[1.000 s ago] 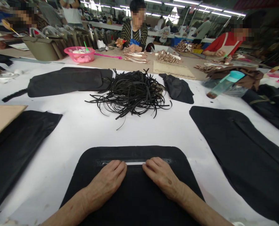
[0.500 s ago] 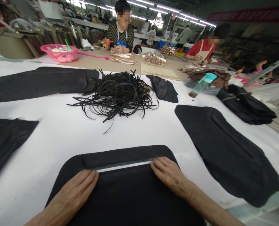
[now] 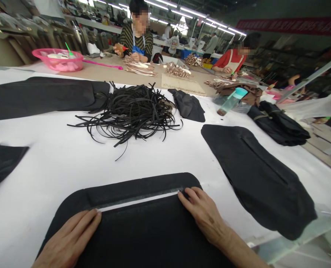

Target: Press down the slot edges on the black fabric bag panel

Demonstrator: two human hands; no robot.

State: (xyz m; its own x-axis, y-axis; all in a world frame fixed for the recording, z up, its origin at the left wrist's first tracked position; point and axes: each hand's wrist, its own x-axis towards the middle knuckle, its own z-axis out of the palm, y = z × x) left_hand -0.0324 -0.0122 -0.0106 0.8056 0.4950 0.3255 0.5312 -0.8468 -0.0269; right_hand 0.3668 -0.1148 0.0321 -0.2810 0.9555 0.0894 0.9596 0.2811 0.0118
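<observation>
A black panel with rounded corners (image 3: 143, 230) lies in front of me on the white table. A narrow white strip (image 3: 137, 201) shows along a long straight slot near its far edge; I cannot tell whether it is tape or the table underneath. My left hand (image 3: 70, 236) rests on the panel, fingers stretched out, fingertips at the strip's left end. At the strip's right end my right hand (image 3: 204, 212) touches the panel, its fingers a little bent and slightly apart. Both thumbs are hidden.
A heap of thin black strips (image 3: 137, 111) lies beyond the panel. Other black pieces (image 3: 257, 175) lie right and left. Farther back are a bottle with a turquoise lid (image 3: 232, 100) and a pink basin (image 3: 58, 61). Two people (image 3: 137, 35) work across the table.
The view has shifted, so things appear farther left. My right hand's fingers have lifted and spread slightly at the strip's end. More of the white strip shows towards the left.
</observation>
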